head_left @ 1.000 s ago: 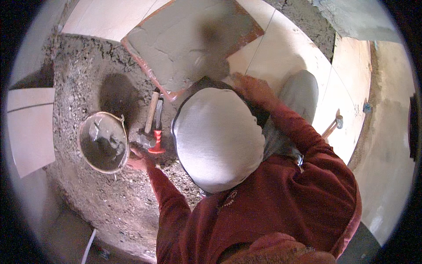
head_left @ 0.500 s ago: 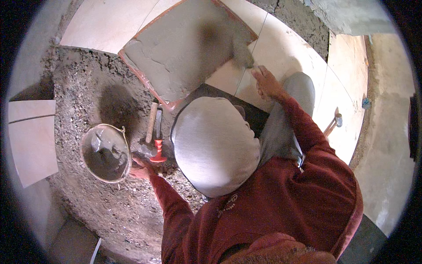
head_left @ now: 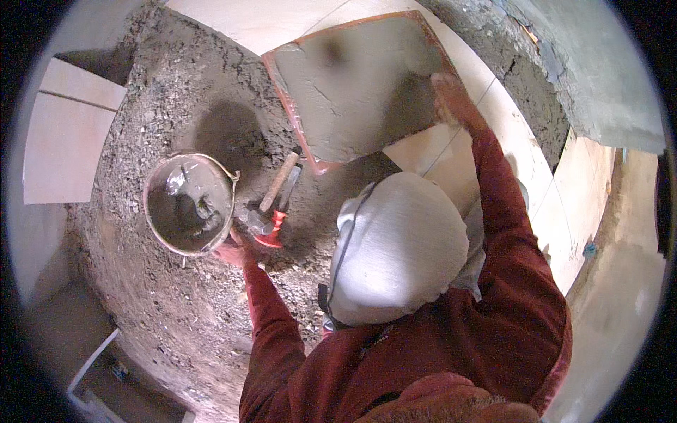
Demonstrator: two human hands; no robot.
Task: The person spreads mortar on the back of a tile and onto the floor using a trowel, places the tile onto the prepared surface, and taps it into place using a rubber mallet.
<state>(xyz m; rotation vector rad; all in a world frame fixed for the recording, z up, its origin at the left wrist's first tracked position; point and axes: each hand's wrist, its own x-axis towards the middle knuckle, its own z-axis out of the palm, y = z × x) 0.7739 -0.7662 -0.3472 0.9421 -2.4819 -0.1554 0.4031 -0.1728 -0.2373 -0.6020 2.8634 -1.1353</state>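
My right hand (head_left: 455, 103) is closed round a trowel (head_left: 422, 65), whose mortar-coated blade lies over the right part of a large square tile. Grey mortar (head_left: 352, 92) covers most of that tile's face, and its reddish edge (head_left: 293, 130) shows at the left. My left hand (head_left: 235, 249) grips the near right rim of a bucket (head_left: 149, 211), its fingers partly hidden by the rim. Wet mortar (head_left: 185, 211) sits inside the bucket. Just right of the bucket lie a wooden-handled hammer (head_left: 281, 180) and a chisel with a red hand guard (head_left: 273, 231).
Rough, gravelly ground (head_left: 134, 134) surrounds the bucket. Laid beige floor tiles (head_left: 416, 149) extend beyond and to the right. Cut tile pieces (head_left: 67, 151) lean at the left wall. My light grey knee (head_left: 402, 247) is between my arms.
The view has turned and shifted. My right hand has carried the trowel from the coated tile's lower right edge farther up its right side. My left hand stays at the bucket rim.
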